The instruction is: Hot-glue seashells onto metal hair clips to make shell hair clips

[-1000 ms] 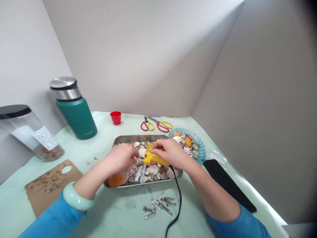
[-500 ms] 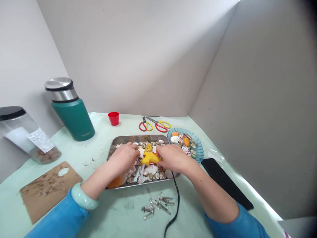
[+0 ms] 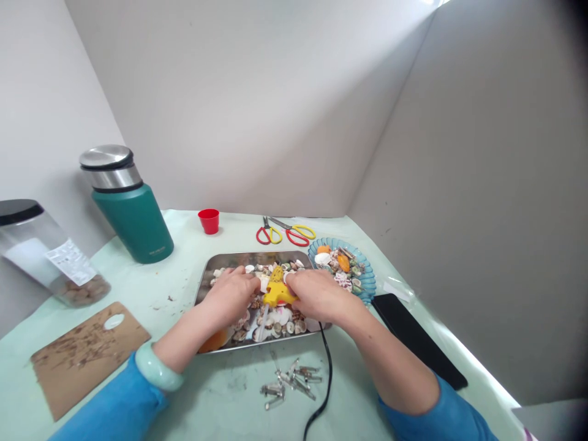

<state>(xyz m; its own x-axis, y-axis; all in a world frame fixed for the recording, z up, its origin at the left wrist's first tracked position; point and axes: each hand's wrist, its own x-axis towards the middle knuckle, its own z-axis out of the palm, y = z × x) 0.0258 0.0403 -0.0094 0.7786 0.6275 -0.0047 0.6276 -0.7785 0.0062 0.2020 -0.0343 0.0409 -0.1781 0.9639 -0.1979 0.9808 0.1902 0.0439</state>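
My right hand is closed round the handle of a yellow glue gun, with a clear glue stick sticking out of its near end. A black cord runs from under this hand toward the front edge. Over the left part of a metal tray is my left hand, its fingers bent and drawn together close to the gun's left side. Whatever its fingertips hold is hidden. White and brown seashells fill the tray below both hands.
A blue plate of shells stands beside the tray. Several metal clips lie in front. Around are scissors, a red cup, a green bottle, a clear jar, stained cardboard and a black flat object.
The view has shifted slightly. Both hands stay over the tray in nearly the same pose, and the glue gun remains in my right hand.
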